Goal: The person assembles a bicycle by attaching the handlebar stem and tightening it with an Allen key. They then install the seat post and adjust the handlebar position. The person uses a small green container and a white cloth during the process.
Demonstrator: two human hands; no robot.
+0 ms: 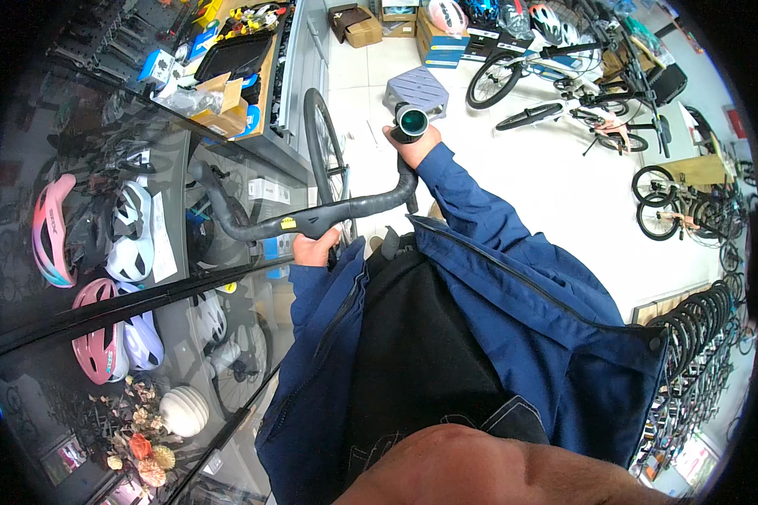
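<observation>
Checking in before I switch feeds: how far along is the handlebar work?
Done: the black drop handlebar is off any bike and lifted clear, over the bicycle wheel. In hand: the left hand grips its centre section and the right hand holds one drop end, its teal end plug facing the camera. Left: no stem or frame meets the bar, so fitting isn't begun.

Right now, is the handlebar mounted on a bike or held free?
Held free. The black drop handlebar hangs in the air with no stem or frame attached; the left hand grips its middle, the right hand one drop end.
</observation>
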